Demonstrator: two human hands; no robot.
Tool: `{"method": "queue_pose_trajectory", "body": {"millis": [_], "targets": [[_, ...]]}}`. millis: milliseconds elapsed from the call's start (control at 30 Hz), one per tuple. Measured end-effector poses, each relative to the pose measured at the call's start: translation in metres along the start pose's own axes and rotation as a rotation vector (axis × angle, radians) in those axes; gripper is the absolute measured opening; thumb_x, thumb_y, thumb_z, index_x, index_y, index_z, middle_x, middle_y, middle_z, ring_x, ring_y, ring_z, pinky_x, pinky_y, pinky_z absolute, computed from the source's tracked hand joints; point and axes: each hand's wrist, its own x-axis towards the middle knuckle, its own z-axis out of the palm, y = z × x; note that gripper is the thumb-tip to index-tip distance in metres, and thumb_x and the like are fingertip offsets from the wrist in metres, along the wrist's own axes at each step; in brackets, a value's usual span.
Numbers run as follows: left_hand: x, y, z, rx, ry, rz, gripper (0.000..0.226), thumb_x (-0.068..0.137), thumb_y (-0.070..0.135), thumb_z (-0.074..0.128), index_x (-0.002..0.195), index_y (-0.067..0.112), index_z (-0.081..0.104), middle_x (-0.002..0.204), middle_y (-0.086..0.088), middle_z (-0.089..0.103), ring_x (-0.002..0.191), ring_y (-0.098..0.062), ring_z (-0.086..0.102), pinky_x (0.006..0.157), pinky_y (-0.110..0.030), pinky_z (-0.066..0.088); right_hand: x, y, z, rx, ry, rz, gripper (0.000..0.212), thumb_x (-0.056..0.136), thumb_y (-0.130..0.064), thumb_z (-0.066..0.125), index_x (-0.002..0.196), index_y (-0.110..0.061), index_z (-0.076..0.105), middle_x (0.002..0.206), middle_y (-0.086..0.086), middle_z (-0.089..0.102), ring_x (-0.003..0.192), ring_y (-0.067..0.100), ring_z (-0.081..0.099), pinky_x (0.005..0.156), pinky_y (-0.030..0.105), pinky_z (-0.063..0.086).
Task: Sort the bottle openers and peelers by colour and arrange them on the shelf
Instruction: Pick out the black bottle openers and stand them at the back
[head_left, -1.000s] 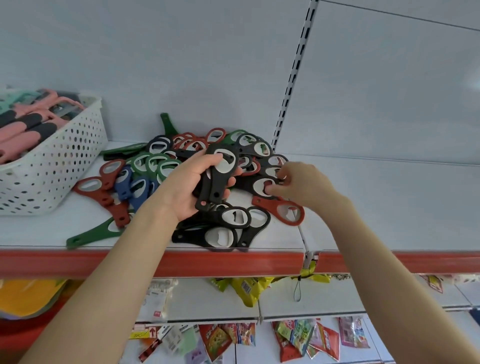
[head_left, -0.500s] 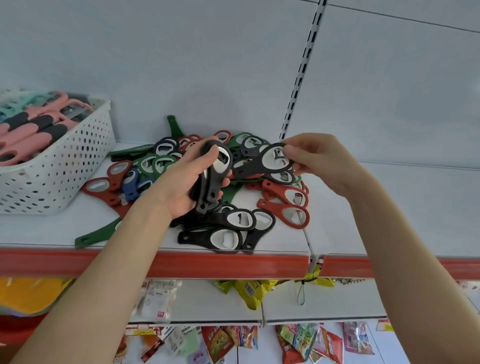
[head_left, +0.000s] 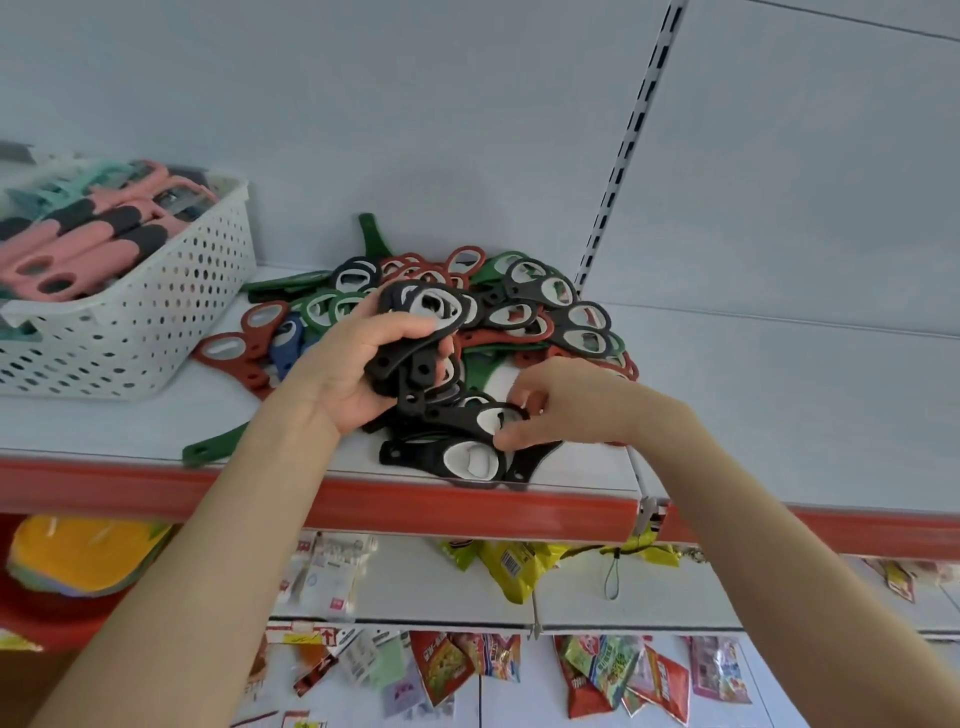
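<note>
Left hand grips black openers; basket nearby.

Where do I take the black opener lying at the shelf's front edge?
By its narrow handle end, coming from the front left. The black opener lies flat with that end pointing left and bare; its wide head sits by the right hand.

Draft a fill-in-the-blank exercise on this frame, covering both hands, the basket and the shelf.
The left hand grips a bundle of bottle openers that are all ____. The hand pinching the head of a single black opener near the shelf edge is the person's ____ one. The perforated basket holding the peelers is ____. The strip along the shelf's front is ____.
Missing words: black, right, white, red.
</note>
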Motion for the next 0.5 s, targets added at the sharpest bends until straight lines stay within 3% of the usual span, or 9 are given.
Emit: {"method": "queue_pose_trajectory", "body": {"millis": [133, 233, 333, 500], "targets": [[-0.003, 0.001, 0.005, -0.016, 0.006, 0.003, 0.028, 0.082, -0.002, 0.048, 0.109, 0.005, 0.050, 0.086, -0.017, 0.064, 0.062, -0.018, 0.064, 0.050, -0.023, 0.051, 0.002, 0.000, 0.003, 0.070, 0.087, -0.020, 0.039, 0.079, -0.035, 0.070, 0.099, -0.005, 0.058, 0.085, 0.008, 0.057, 0.074, 0.014, 0.054, 0.060, 0.024, 0.043], [-0.003, 0.004, 0.006, 0.031, 0.059, 0.016, 0.023, 0.088, -0.002, 0.045, 0.107, 0.011, 0.047, 0.080, -0.016, 0.063, 0.054, -0.016, 0.061, 0.047, -0.022, 0.049, -0.003, 0.007, -0.005, 0.306, 0.164, -0.042, 0.008, 0.087, -0.021, 0.063, 0.087, -0.021, 0.055, 0.079, -0.004, 0.060, 0.065, 0.009, 0.055, 0.059, 0.016, 0.045], [-0.001, 0.006, 0.003, 0.055, 0.106, 0.047, 0.036, 0.087, -0.005, 0.049, 0.112, 0.021, 0.044, 0.078, -0.014, 0.061, 0.052, -0.019, 0.059, 0.048, -0.025, 0.050, -0.011, 0.017, -0.024, 0.485, 0.217, -0.072, 0.008, 0.090, -0.014, 0.058, 0.093, -0.019, 0.062, 0.082, 0.005, 0.067, 0.066, 0.009, 0.059, 0.063, 0.018, 0.051], [0.003, 0.002, 0.010, 0.085, 0.029, -0.015, 0.041, 0.081, 0.014, 0.063, 0.117, 0.023, 0.045, 0.086, -0.006, 0.062, 0.057, -0.018, 0.062, 0.053, -0.027, 0.053, -0.008, 0.003, -0.039, 0.710, 0.266, -0.170, 0.017, 0.091, -0.009, 0.054, 0.088, -0.021, 0.066, 0.067, -0.010, 0.063, 0.065, 0.007, 0.057, 0.065, 0.023, 0.048]]}}
